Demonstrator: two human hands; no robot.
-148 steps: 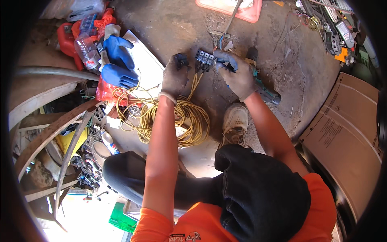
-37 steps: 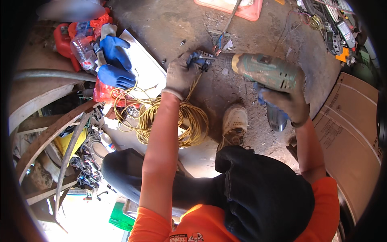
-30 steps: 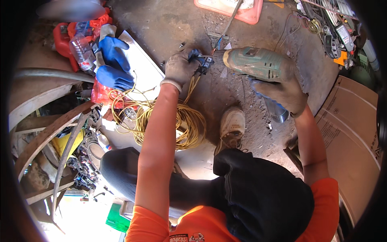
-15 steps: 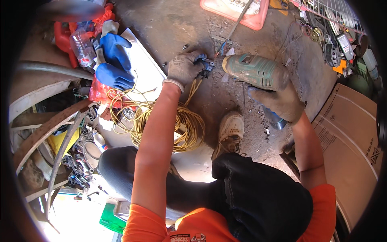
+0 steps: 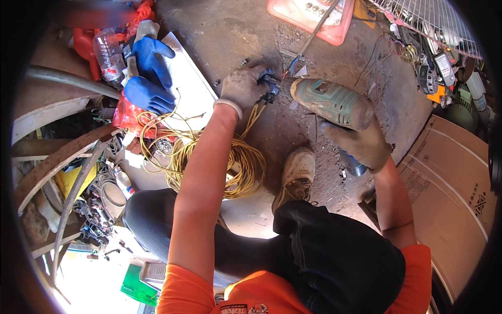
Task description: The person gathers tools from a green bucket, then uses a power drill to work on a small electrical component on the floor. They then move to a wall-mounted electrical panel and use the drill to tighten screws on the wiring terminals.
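Note:
My left hand (image 5: 242, 86), in a grey work glove, is closed on a small dark blue-black part (image 5: 271, 89) just above the floor. Yellow wires run up to that hand from a tangled coil (image 5: 243, 170). My right hand (image 5: 366, 144), in a brownish glove, is wrapped around the handle of a worn green power drill (image 5: 332, 103) with a dark blue battery (image 5: 353, 163) at its base. The drill's nose points left at the part, very close to it. Whether they touch, I cannot tell.
Blue gloves (image 5: 150, 97) lie on a white panel (image 5: 178, 57) at left, beside a plastic bottle (image 5: 108, 55). A pink tray (image 5: 342, 31) sits far off. A large cardboard box (image 5: 444, 183) stands at right. My shoe (image 5: 299, 170) is between the coil and the drill.
The drill's rear has dipped slightly toward me, and its nose has moved a little right, away from the part. My left hand keeps its grip. The whole view has shifted slightly.

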